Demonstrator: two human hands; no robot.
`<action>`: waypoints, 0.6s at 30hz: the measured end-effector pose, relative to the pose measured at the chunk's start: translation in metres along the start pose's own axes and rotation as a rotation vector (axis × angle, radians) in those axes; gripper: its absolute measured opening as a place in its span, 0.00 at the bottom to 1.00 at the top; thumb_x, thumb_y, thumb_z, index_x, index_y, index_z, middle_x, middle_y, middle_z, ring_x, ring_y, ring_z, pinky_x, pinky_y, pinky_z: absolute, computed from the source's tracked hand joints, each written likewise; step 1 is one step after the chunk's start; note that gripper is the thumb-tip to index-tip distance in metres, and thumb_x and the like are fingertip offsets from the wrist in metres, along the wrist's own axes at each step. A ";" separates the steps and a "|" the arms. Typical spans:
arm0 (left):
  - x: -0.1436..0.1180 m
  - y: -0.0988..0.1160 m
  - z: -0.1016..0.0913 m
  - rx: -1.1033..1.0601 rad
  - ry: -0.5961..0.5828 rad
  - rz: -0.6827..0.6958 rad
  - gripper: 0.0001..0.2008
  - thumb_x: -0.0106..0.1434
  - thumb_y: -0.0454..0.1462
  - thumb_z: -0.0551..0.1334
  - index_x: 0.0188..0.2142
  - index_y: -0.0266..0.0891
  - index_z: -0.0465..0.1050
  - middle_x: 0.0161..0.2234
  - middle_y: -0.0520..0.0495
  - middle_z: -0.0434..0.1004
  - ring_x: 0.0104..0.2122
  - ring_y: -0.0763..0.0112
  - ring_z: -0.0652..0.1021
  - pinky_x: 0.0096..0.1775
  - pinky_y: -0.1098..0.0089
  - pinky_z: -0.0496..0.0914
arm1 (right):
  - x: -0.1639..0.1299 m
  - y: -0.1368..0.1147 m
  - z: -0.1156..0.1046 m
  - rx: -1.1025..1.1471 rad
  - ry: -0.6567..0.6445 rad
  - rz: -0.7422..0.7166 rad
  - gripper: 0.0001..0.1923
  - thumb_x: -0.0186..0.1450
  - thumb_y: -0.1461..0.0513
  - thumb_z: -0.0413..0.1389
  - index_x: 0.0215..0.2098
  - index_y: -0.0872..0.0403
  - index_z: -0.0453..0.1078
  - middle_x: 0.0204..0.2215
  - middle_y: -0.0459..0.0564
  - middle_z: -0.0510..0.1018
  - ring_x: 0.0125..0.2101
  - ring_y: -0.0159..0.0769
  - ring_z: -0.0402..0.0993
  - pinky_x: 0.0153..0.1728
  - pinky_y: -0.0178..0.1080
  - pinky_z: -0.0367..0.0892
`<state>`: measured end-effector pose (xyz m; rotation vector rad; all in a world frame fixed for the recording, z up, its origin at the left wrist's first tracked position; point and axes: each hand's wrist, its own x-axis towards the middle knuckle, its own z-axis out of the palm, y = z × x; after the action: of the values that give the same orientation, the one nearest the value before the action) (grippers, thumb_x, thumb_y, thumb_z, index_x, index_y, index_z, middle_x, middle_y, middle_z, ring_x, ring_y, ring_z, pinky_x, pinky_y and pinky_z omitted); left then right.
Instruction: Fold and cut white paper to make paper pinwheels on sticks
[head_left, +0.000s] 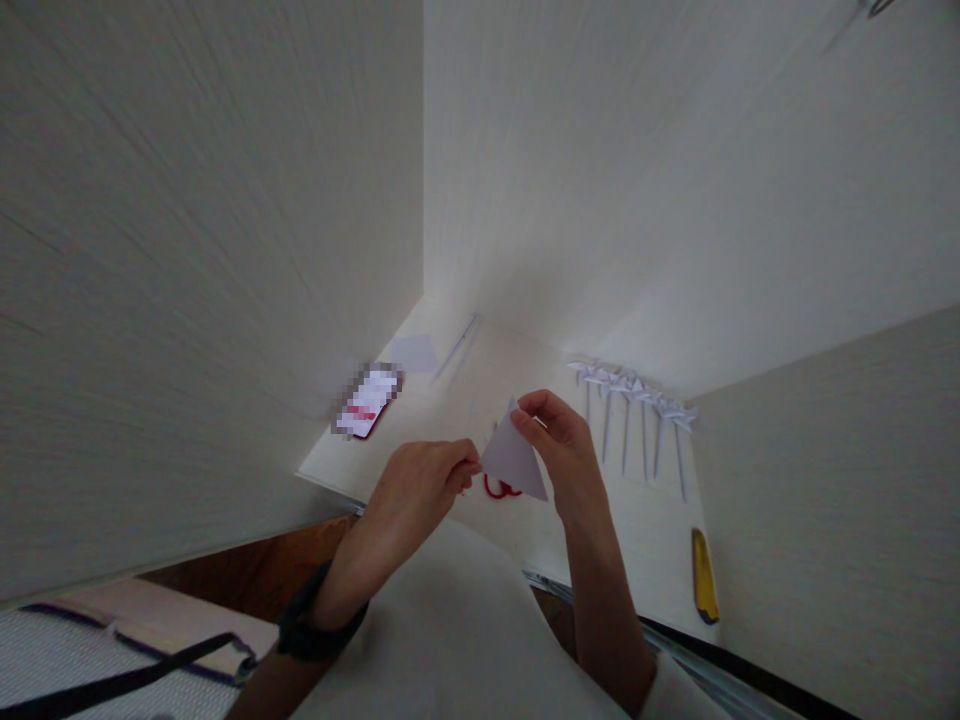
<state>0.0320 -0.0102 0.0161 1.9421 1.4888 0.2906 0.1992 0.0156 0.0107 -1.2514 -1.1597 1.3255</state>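
A white triangular piece of folded paper [514,462] is held above a white desk [637,520] between both hands. My left hand [416,490] pinches its left corner; a dark band sits on that wrist. My right hand [564,440] grips the top and right edge with the fingertips. Just under the paper, red-handled scissors [501,489] lie on the desk, mostly hidden by the paper.
A row of several white paper pinwheels on sticks [637,415] lies to the right. A yellow utility knife [703,575] rests near the front right edge. A phone [367,403], a paper sheet [414,353] and a thin stick [456,347] lie at back left. White walls enclose the desk.
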 end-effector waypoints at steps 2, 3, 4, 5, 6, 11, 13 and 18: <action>0.000 -0.001 0.002 -0.007 -0.007 0.010 0.11 0.65 0.33 0.54 0.31 0.39 0.75 0.29 0.50 0.82 0.32 0.68 0.80 0.36 0.71 0.65 | 0.000 -0.002 0.000 0.010 -0.035 0.014 0.10 0.57 0.55 0.61 0.29 0.51 0.68 0.24 0.40 0.70 0.21 0.28 0.64 0.22 0.32 0.58; 0.000 -0.001 0.002 -0.011 -0.007 0.014 0.11 0.65 0.33 0.54 0.31 0.39 0.75 0.29 0.50 0.82 0.32 0.68 0.80 0.36 0.71 0.65 | 0.000 -0.002 0.000 0.011 -0.039 0.008 0.10 0.57 0.55 0.61 0.28 0.51 0.68 0.23 0.40 0.69 0.21 0.27 0.63 0.22 0.32 0.58; 0.000 -0.001 0.003 -0.016 -0.003 0.019 0.11 0.65 0.34 0.54 0.30 0.39 0.74 0.28 0.50 0.82 0.31 0.68 0.80 0.35 0.72 0.65 | 0.001 -0.003 0.000 0.013 -0.032 -0.001 0.09 0.56 0.55 0.61 0.28 0.52 0.68 0.23 0.40 0.69 0.21 0.27 0.63 0.22 0.32 0.57; -0.001 -0.001 0.004 -0.023 0.001 0.023 0.11 0.65 0.34 0.54 0.30 0.39 0.74 0.28 0.51 0.82 0.31 0.69 0.80 0.35 0.72 0.64 | 0.001 -0.003 0.000 0.017 -0.018 -0.012 0.09 0.56 0.56 0.62 0.27 0.52 0.68 0.22 0.40 0.68 0.21 0.27 0.62 0.22 0.31 0.57; -0.001 -0.002 0.004 -0.032 0.006 0.026 0.11 0.65 0.34 0.54 0.30 0.40 0.74 0.28 0.51 0.82 0.30 0.69 0.80 0.35 0.72 0.64 | 0.002 -0.003 -0.001 0.024 -0.002 -0.024 0.09 0.56 0.56 0.62 0.27 0.52 0.68 0.21 0.40 0.68 0.21 0.27 0.62 0.22 0.31 0.56; 0.000 -0.001 0.004 -0.051 0.008 0.026 0.11 0.64 0.34 0.54 0.30 0.39 0.74 0.27 0.51 0.81 0.30 0.69 0.80 0.34 0.72 0.64 | 0.001 -0.003 -0.004 0.037 0.006 -0.056 0.08 0.57 0.58 0.62 0.27 0.51 0.68 0.21 0.40 0.68 0.21 0.27 0.62 0.21 0.31 0.56; 0.000 -0.001 0.004 -0.038 0.003 0.027 0.11 0.64 0.34 0.54 0.31 0.39 0.75 0.28 0.50 0.82 0.30 0.68 0.80 0.35 0.72 0.65 | 0.001 -0.004 -0.005 0.025 -0.013 -0.045 0.07 0.57 0.58 0.61 0.27 0.50 0.68 0.22 0.40 0.69 0.22 0.28 0.63 0.21 0.31 0.57; 0.000 0.000 0.003 -0.025 0.008 0.028 0.11 0.65 0.34 0.54 0.30 0.40 0.75 0.28 0.50 0.82 0.30 0.68 0.80 0.34 0.72 0.65 | 0.002 -0.002 -0.006 -0.018 0.002 -0.054 0.07 0.58 0.57 0.60 0.27 0.50 0.68 0.22 0.41 0.69 0.22 0.30 0.63 0.22 0.33 0.58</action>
<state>0.0335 -0.0119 0.0134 1.9459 1.4573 0.3285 0.2048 0.0176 0.0119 -1.2257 -1.1982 1.2767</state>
